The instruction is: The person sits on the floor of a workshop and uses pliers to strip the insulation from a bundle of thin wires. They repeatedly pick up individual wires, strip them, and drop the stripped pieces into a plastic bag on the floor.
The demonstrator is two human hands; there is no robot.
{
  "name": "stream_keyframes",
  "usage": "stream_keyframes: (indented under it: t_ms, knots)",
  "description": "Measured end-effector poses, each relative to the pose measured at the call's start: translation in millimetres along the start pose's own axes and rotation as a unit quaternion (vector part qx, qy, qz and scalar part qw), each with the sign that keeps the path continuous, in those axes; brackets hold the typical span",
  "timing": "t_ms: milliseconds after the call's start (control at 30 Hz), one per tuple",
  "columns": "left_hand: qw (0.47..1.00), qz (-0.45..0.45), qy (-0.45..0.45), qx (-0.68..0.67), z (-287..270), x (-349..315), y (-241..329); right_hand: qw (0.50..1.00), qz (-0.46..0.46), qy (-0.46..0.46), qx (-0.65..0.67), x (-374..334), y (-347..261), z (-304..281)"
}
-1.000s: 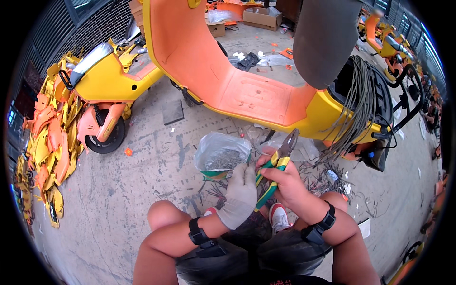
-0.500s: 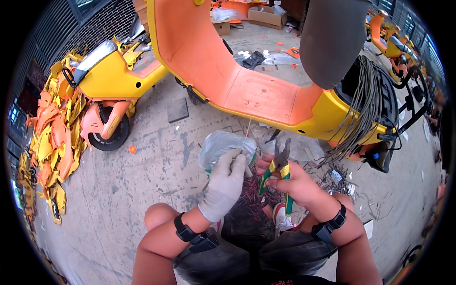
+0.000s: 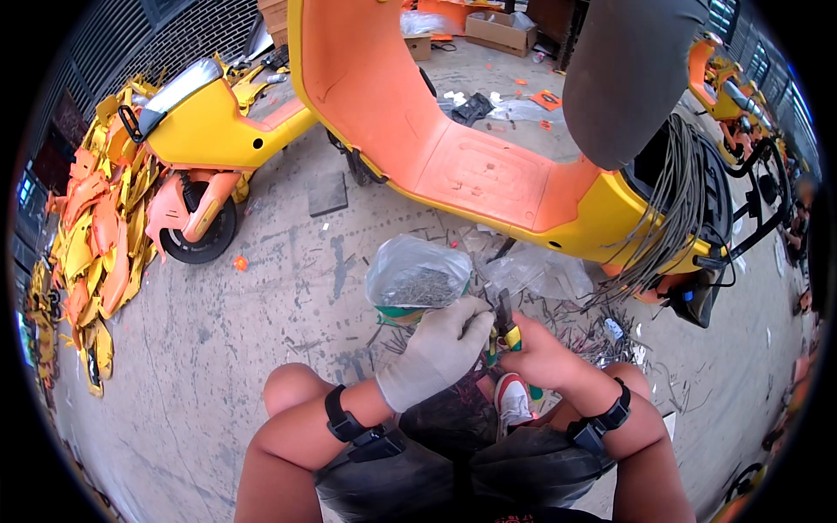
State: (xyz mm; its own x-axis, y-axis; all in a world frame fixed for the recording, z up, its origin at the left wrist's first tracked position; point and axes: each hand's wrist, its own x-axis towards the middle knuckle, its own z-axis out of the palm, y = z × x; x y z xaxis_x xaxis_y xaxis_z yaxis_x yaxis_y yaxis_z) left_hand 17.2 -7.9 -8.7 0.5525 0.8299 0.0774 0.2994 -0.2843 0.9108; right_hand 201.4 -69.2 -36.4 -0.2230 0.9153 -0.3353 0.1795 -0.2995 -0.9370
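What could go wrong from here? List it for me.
The gloved left hand is right beside the pliers and might get nipped. The right hand, gripping them, is bare, so it could get scratched. The bag-lined container sits near the left hand and might be knocked, spilling its scraps.

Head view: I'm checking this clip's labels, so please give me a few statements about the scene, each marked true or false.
The left hand wears a pale glove. True.
The right hand holds pliers. True.
The right hand is gloved too. False: it is bare.
The lined tub is empty. False: small grey pieces lie in the lined tub.
The wire bundle hangs over the rear of the scooter. True.
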Motion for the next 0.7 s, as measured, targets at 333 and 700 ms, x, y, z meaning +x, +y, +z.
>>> stream_keyframes:
  t_ms: [333, 700]
  knots:
    - [1.0, 0.012, -0.012, 0.024, 0, 0, -7, 0.999, -0.013, 0.015, -0.042, -1, 3, 2]
    - [0.998, -0.021, -0.043, 0.03, -3, 2, -4, 0.987, -0.059, 0.072, -0.132, -2, 1, 8]
